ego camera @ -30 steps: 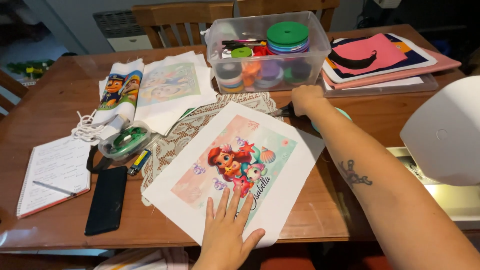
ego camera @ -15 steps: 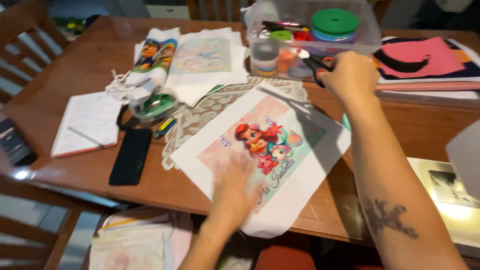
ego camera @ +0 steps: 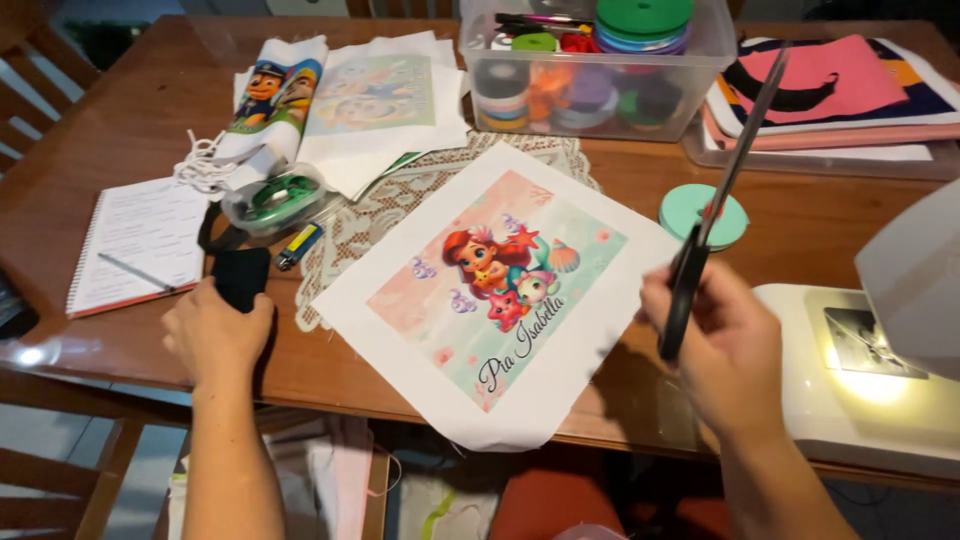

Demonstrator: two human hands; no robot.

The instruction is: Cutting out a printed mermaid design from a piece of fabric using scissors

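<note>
Here the wooden table (ego camera: 150,90) carries a white printed fabric panel (ego camera: 500,290) lying flat at its near edge, between both hands. The right hand (ego camera: 735,355) grips scissors (ego camera: 720,190), blades closed and pointing up. The left hand (ego camera: 215,335) closes on a black phone (ego camera: 240,275). Cutting looks imminent; next, the blades must open at the panel's edge.

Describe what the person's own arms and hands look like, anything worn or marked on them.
Both forearms are bare, with no sleeves in view. The left hand and right hand wear no gloves; no rings, watch or bracelet show. No markings are visible on either arm.
</note>
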